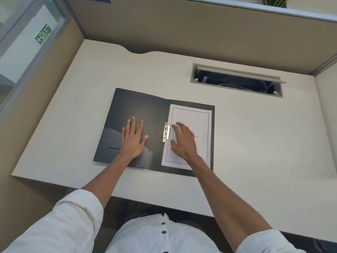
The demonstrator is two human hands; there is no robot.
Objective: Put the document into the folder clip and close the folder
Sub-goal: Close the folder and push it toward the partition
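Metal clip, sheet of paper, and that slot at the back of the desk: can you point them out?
metal clip [166, 132], head view, middle of its lever.
sheet of paper [198, 121], head view, bare upper area.
slot [237, 81], head view, dark opening holding cables.

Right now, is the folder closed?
No, the folder lies open flat, with the document on its right half beside the clip.
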